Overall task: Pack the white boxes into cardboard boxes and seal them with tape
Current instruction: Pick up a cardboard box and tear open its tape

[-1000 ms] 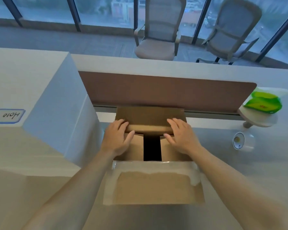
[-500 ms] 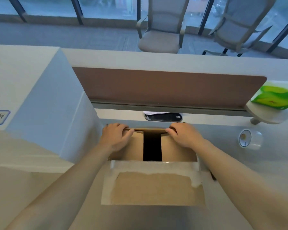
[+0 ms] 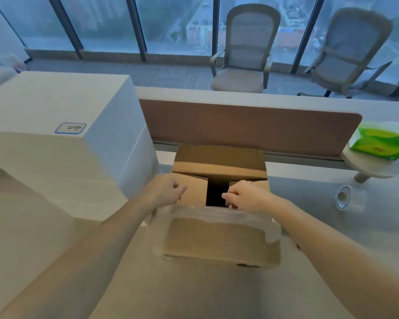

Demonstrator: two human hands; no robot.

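Observation:
A brown cardboard box (image 3: 219, 166) stands in the middle of the desk. Its two side flaps are folded in, with a dark gap (image 3: 217, 192) between them. The far flap leans half-raised over them. The near flap (image 3: 217, 236), edged with old clear tape, hangs toward me. My left hand (image 3: 166, 192) and my right hand (image 3: 247, 196) are curled at the taped hinge edge of that near flap, fingertips pinching there. A tall stack of white boxes (image 3: 55, 157) with a blue-framed label (image 3: 70, 128) stands touching the carton's left side.
A roll of clear tape (image 3: 343, 196) lies on the desk to the right. A green tissue pack (image 3: 378, 143) sits on a small round shelf (image 3: 373, 169). A brown divider panel (image 3: 251, 125) runs behind the carton. Two office chairs (image 3: 244, 54) stand by the windows.
Both hands left the far flap and came back toward me to the near flap. The far flap, pressed flat half a second ago, has risen again. My view tilted up.

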